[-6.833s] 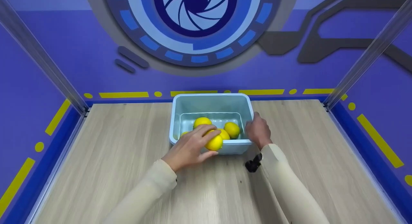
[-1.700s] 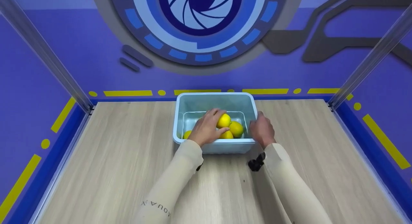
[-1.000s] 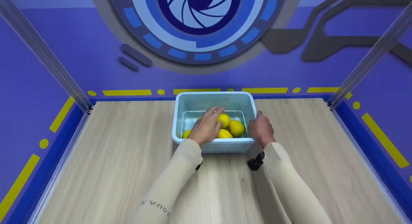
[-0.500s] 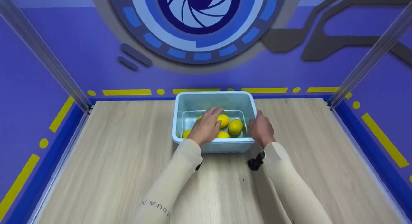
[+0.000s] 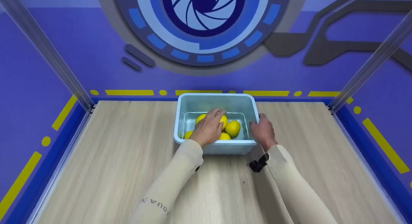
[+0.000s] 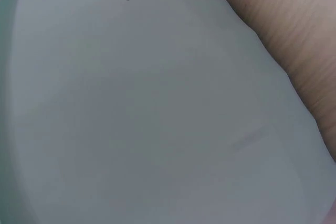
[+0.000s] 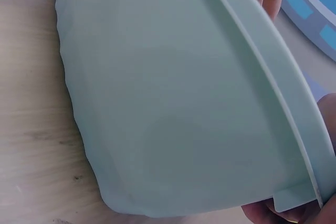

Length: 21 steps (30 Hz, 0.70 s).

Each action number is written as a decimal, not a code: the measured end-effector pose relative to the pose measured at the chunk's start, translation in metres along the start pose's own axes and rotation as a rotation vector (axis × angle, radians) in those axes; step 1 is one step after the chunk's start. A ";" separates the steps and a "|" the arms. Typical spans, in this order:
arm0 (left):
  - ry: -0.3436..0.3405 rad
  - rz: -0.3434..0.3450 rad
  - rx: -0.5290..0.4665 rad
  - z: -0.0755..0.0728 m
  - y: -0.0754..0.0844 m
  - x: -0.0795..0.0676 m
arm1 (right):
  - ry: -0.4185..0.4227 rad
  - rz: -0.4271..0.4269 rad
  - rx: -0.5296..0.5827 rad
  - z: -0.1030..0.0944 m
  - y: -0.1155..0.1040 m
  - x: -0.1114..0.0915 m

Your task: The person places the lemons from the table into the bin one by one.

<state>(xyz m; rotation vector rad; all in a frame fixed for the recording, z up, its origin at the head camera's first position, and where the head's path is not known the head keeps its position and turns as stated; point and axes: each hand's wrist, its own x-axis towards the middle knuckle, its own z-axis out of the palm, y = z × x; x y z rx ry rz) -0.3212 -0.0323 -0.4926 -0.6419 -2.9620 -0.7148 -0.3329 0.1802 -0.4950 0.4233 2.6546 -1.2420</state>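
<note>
In the head view, a pale blue plastic bin (image 5: pixel 236 146) stands at the back middle of the wooden table. Inside it lie several lemons, among them one at the right (image 5: pixel 232 128) and one at the front left (image 5: pixel 188 135). My left hand (image 5: pixel 209 129) reaches over the front rim, its fingers and thumb curled round a lemon (image 5: pixel 223 121), partly hiding it. My right hand (image 5: pixel 263 130) grips the bin's right rim. The right wrist view shows the bin's outer wall (image 7: pixel 173 108) with fingers at the rim; the left wrist view shows mainly a pale bin wall (image 6: pixel 142 103).
Blue printed panels (image 5: pixel 106 40) close the table in at the back and both sides, joined by clear corner posts (image 5: pixel 58 53). A small black device (image 5: pixel 259 163) hangs from the right cuff.
My left hand has gone from the front rim deeper into the bin, carrying a lemon. Its thumb then lifted off that lemon, and loose lemons rolled left. The right hand stayed on the rim.
</note>
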 end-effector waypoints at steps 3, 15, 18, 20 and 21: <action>0.012 0.004 0.024 0.002 0.000 0.000 | 0.028 -0.001 0.030 0.000 0.002 -0.001; 0.064 -0.003 0.058 -0.003 -0.008 -0.005 | -0.001 -0.004 0.067 -0.014 0.005 0.001; 0.086 0.010 0.079 -0.005 -0.011 -0.011 | 0.019 -0.044 0.049 -0.018 0.007 -0.002; 0.097 0.015 0.097 -0.006 -0.014 -0.015 | 0.035 -0.078 0.028 -0.019 0.007 -0.006; 0.103 0.017 0.104 -0.006 -0.014 -0.016 | 0.044 -0.097 0.012 -0.019 0.007 -0.009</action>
